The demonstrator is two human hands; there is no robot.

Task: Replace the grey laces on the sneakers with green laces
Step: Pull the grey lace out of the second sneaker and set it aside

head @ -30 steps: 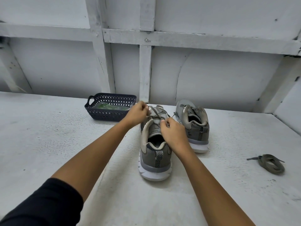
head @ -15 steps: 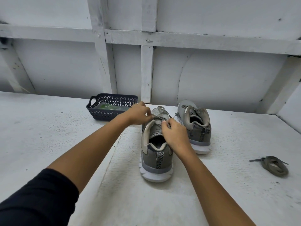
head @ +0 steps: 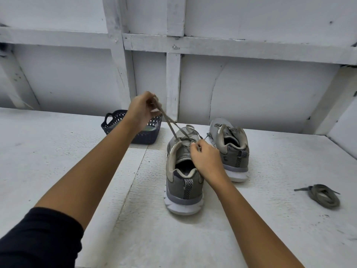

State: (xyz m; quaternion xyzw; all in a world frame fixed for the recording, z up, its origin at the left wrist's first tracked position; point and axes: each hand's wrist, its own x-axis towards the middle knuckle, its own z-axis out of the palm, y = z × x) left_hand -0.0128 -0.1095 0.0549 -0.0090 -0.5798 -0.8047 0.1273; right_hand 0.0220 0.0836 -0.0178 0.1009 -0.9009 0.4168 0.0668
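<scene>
The grey lace [head: 167,122] is threaded through the upper eyelets of the near sneaker [head: 183,171], which stands heel-near at the middle of the bench [head: 77,151]. Two strands run taut from the eyelets up and to the left into the left hand [head: 143,111], whose fingers are curled round them above the bench. The right hand [head: 205,157] rests on the sneaker's right collar, with fingers pinching the lace at the top eyelets.

Judged hazards from this position:

- Pull angle: the strands leave the eyelets obliquely. A hard pull may bind the lace in an eyelet instead of drawing it free.
- Shoe lift: if the right hand releases its hold, the tension may tip or drag the near sneaker toward the basket [head: 114,120] at far left.
- Basket contact: the raised left hand is just above the basket. A wide sweep may knock it and spill the green laces [head: 149,129] inside.

The far sneaker [head: 231,151] stands just right of the near one — a sideways slide may strike it. A loose grey lace [head: 322,196] lies coiled well apart at near right.
</scene>
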